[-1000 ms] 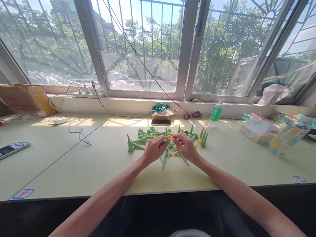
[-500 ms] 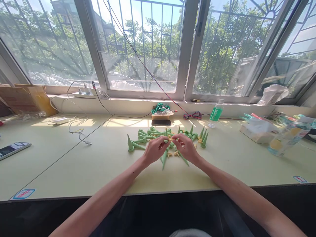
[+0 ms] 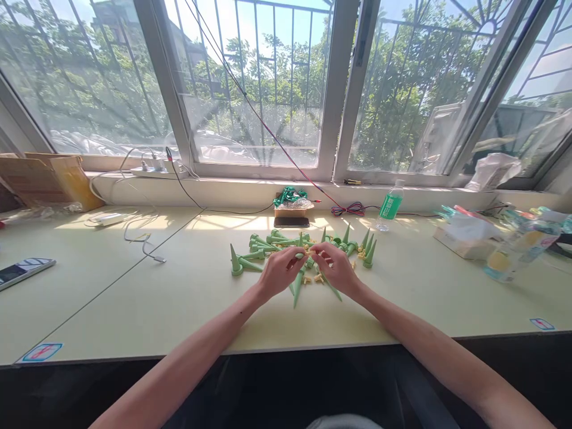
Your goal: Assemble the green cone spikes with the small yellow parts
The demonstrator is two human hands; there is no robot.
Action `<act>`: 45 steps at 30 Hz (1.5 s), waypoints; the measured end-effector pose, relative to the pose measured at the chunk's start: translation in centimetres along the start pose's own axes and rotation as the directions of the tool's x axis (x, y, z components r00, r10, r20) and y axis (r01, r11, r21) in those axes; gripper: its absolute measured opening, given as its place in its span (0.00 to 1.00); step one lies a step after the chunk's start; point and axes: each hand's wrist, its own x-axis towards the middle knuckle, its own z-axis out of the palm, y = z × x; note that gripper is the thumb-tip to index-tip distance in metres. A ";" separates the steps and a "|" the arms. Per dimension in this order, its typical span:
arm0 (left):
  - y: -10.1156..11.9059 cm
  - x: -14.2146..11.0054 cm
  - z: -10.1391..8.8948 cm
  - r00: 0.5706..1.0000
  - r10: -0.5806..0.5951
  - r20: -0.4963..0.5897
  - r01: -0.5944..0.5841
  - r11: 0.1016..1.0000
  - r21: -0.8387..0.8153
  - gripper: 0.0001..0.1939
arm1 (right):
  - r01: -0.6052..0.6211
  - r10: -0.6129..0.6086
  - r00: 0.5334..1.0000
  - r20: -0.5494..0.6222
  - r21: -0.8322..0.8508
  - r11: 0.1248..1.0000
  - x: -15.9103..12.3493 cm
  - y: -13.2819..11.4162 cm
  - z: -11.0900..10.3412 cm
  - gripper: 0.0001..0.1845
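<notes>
My left hand [image 3: 282, 271] is closed around a green cone-shaped spike [image 3: 300, 255], mostly hidden by the fingers. Its tip seems to point up. Close beside it, my right hand [image 3: 338, 271] pinches a small yellow plastic piece [image 3: 308, 253] at the spike's end; whether the two are joined I cannot tell. Around both hands lie several more green spikes [image 3: 297, 292], some on their sides. One upright spike [image 3: 236, 262] stands at the left of the pile, and another [image 3: 370, 256] at the right. Loose yellow T-shaped pieces [image 3: 319, 278] are scattered among them.
Behind the pile are a dark phone [image 3: 291, 222] and a small box [image 3: 292, 210] with green items. A green-labelled bottle [image 3: 391, 205] stands back right, a tissue box [image 3: 465, 238] and larger bottle [image 3: 513, 256] farther right. White cables [image 3: 145, 238] and another phone [image 3: 24, 271] lie left.
Both hands stay in nearly the same place, with only a slight shift of the right fingers at the yellow piece. The pile looks unchanged.
</notes>
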 end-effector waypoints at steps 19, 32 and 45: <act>0.3 0.0 -0.1 1.000 -0.022 0.010 0.022 0.999 -0.025 0.05 | 0.017 -0.017 1.000 0.004 -0.041 0.999 0.1 -0.3 -0.1 0.14; -0.1 -0.1 0.1 1.000 -0.020 0.021 0.020 1.000 0.001 0.06 | -0.019 0.020 1.000 0.010 -0.030 0.999 0.0 -0.2 -0.1 0.13; -0.3 -0.2 0.1 0.999 0.009 0.052 -0.010 1.000 0.019 0.06 | -0.012 0.013 1.000 0.018 -0.046 0.999 0.1 0.1 0.0 0.16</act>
